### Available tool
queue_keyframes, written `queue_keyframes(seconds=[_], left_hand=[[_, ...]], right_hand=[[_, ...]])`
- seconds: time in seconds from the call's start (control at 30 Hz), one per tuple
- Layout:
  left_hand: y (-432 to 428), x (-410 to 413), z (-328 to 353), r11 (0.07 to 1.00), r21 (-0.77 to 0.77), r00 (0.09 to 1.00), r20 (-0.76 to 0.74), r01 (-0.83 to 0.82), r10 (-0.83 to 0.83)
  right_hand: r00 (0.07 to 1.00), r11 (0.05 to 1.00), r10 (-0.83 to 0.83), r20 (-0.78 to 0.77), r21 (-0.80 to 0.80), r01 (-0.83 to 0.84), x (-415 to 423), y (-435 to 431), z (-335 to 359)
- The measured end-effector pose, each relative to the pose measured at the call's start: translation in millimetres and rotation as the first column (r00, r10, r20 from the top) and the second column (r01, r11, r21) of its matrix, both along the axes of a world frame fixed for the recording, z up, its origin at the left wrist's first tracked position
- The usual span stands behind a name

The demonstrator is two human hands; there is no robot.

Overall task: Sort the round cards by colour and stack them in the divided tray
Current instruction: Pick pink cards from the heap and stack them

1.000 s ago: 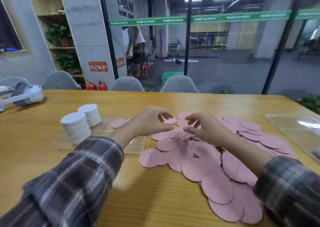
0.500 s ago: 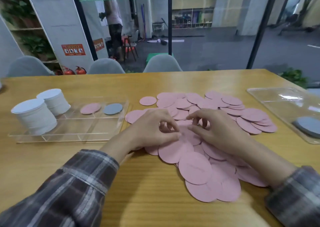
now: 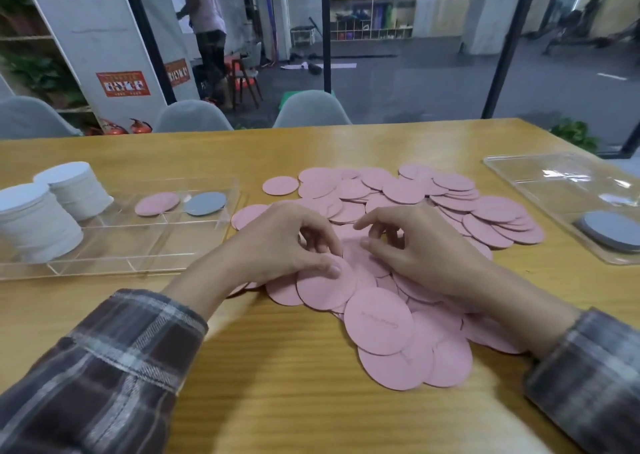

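A big loose pile of pink round cards (image 3: 381, 318) covers the middle of the wooden table. My left hand (image 3: 280, 245) lies on the pile's left side, its thumb and curled fingers pinching the edge of a pink card (image 3: 322, 287). Beside it, my right hand (image 3: 426, 252) hovers low over the pile with bent fingers touching the cards; nothing is plainly pinched. The clear divided tray (image 3: 138, 256) stands at the left. It holds two white card stacks (image 3: 34, 225), one pink card (image 3: 157, 203) and one grey card (image 3: 205, 203).
A second clear tray (image 3: 554, 190) at the right edge holds a grey card stack (image 3: 609, 230). Grey chairs (image 3: 311, 110) line the table's far side. Bare tabletop (image 3: 277, 384) lies near me, in front of the pile.
Both hands have drawn back from the pile's far side to its middle. My left thumb now presses a pink card. The camera has tilted down and moved closer.
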State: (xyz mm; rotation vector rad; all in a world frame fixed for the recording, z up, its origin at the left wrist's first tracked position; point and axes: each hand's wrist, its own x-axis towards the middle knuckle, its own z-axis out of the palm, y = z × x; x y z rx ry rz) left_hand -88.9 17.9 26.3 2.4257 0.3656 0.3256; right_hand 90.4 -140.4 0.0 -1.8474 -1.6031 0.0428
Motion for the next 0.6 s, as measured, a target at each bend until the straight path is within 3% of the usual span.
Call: queue_keyframes(seconds=[0.3, 0.47, 0.6], left_hand=[[14, 9, -12, 0.975, -0.188, 0.987, 0.082, -0.122, 0.139], [9, 14, -15, 0.905, -0.397, 0.969, 0.120, -0.154, 0.217], [7, 16, -20, 0.925, -0.353, 0.970, 0.137, -0.140, 0.199]], right_hand=[[0.995, 0.995, 0.096, -0.030, 0.003, -0.096, -5, -2, 4], [0.996, 0.994, 0.089, 0.012, 0.058, -0.090, -5, -1, 6], [0.997, 0.988, 0.064, -0.031, 0.145, -0.059, 1, 5, 3]])
